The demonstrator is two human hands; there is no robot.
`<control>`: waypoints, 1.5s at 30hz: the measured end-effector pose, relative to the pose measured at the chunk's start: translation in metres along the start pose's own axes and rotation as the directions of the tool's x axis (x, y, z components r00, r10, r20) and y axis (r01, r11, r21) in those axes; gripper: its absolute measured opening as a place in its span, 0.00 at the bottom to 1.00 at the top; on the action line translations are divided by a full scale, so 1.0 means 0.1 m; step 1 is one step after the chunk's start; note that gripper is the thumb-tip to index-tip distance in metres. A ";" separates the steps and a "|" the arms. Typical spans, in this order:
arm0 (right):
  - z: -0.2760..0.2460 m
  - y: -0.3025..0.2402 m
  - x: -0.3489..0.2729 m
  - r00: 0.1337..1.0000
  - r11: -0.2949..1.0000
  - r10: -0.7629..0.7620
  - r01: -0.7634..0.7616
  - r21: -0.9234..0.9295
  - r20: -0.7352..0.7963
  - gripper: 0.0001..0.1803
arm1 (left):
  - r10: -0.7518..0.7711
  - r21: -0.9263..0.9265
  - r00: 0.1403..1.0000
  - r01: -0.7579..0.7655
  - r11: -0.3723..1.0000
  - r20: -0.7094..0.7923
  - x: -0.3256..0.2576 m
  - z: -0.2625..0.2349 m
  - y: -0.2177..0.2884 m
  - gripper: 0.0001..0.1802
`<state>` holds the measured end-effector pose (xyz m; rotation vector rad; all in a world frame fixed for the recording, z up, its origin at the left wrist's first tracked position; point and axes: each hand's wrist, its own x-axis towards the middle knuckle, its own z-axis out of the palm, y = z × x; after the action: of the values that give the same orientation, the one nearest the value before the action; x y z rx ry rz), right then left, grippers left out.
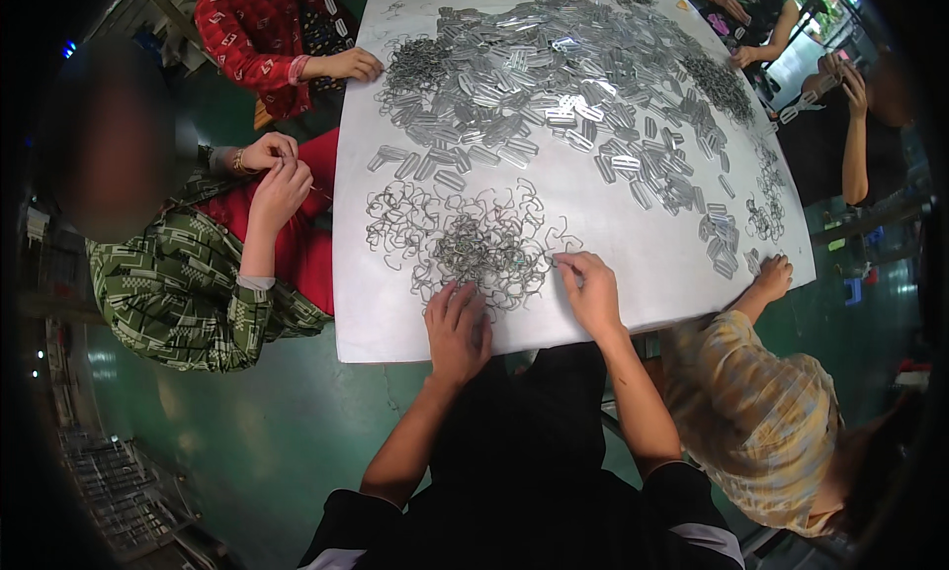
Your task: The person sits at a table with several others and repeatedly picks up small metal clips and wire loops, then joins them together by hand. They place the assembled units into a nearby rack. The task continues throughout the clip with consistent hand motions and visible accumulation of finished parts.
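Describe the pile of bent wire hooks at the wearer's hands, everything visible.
The pile of bent wire hooks is a loose, tangled heap of thin, curved, grey, metallic-looking pieces, densest in the middle, with scattered singles around its fringe. It lies on the white tabletop, near the wearer's edge. The left hand reaches its near side; the right hand is at its right fringe, grip unclear.

No text, labels, brands, numbers or signs legible anywhere in view.
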<state>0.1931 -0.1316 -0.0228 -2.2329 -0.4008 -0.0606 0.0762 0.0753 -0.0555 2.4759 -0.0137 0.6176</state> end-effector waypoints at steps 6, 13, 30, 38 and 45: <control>0.13 0.06 -0.04 0.999 0.994 0.010 -0.013 -0.111 -0.030 0.08 | 0.057 0.051 0.996 -0.060 0.997 0.062 0.03 0.12 -0.02 0.17; 0.18 0.07 0.12 0.995 0.984 -0.006 -0.012 -0.179 -0.102 0.08 | -0.017 -0.006 0.992 0.016 1.000 -0.123 0.05 0.14 -0.09 0.17; 0.37 0.19 -0.53 0.940 0.994 0.101 -0.082 0.071 -0.326 0.07 | 0.063 0.065 0.927 -0.094 0.993 0.369 0.67 -0.04 -0.26 0.07; 0.30 0.18 -0.54 0.946 0.996 0.058 -0.035 0.080 -0.318 0.06 | -0.198 -0.278 0.941 0.275 0.920 0.276 0.68 -0.13 -0.22 0.03; 0.32 0.20 -0.55 0.947 0.994 0.066 -0.035 0.101 -0.315 0.06 | -0.407 -0.733 0.652 0.677 -0.068 0.640 0.54 -0.33 -0.17 0.06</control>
<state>0.1441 -0.1340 -0.0677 -2.0919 -0.1659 -0.3630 0.1131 0.1140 -0.0174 1.0003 0.4135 -0.1401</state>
